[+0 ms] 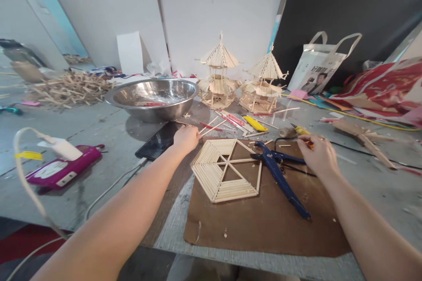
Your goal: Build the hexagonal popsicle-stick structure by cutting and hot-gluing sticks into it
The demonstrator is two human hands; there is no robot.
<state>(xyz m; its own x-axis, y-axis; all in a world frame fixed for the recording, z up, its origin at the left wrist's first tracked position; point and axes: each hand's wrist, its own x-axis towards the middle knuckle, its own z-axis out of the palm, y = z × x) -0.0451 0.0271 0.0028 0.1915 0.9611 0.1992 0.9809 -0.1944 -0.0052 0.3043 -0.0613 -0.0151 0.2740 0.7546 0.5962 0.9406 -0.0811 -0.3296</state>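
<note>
My left hand (187,138) is closed, its fingertips at the end of a thin wooden stick (210,125) near the mat's upper left corner. My right hand (319,154) is wrapped round a yellow glue gun (300,130), much of which the hand hides. Between my hands, a six-sided frame of wooden sticks (211,171) lies flat on a brown mat (257,228). Rows of sticks fill its left and lower sections; the right ones show only spokes and edges. Blue-handled cutters (280,180) rest on the mat just right of the frame.
Behind stand a steel bowl (154,112) and two stick pagodas (220,59) (263,70). A yellow cutter knife (255,124) lies among loose sticks. At left are a phone (156,142), a purple power strip (70,167) with cables, and a stick heap (72,88). A white bag (316,68) stands back right.
</note>
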